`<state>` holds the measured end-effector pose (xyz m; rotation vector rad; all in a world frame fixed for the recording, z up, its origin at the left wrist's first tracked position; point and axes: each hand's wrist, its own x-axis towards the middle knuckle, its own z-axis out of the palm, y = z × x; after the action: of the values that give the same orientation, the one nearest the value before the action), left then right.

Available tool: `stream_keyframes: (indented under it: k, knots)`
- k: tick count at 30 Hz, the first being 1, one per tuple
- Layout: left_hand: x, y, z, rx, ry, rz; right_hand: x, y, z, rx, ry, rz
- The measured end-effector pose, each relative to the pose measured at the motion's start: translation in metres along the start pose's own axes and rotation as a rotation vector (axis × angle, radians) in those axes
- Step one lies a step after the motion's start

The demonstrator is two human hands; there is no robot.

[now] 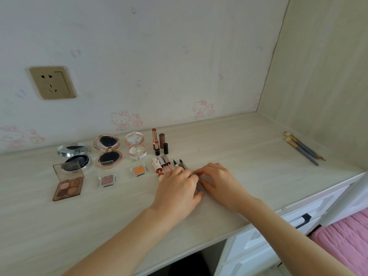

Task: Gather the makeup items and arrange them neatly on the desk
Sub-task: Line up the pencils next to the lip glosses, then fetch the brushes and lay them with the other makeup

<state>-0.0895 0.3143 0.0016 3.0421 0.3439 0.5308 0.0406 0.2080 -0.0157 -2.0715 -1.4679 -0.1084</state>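
Observation:
Makeup lies in rows on the pale desk: a silver compact, a rose-gold compact, a white floral compact, a brown eyeshadow palette, two small single shadows, lipsticks and several liner pens. My left hand and right hand meet over a grey pen, fingertips pinching it as it lies on the desk beside the liner pens.
Several makeup brushes lie apart at the far right near the side wall. A wall socket sits on the back wall. White drawers and pink fabric are below the desk's right edge.

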Motion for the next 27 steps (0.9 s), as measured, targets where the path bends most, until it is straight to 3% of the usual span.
stream_keyframes:
  k: [13,27]
  knots:
    - [0.021,0.014,0.005,-0.105,0.042,0.064,-0.023,0.032,-0.037,-0.179,-0.002,0.081]
    - [0.121,0.095,0.051,-0.237,-0.132,0.168,-0.071,0.13,-0.116,-0.409,-0.003,0.336]
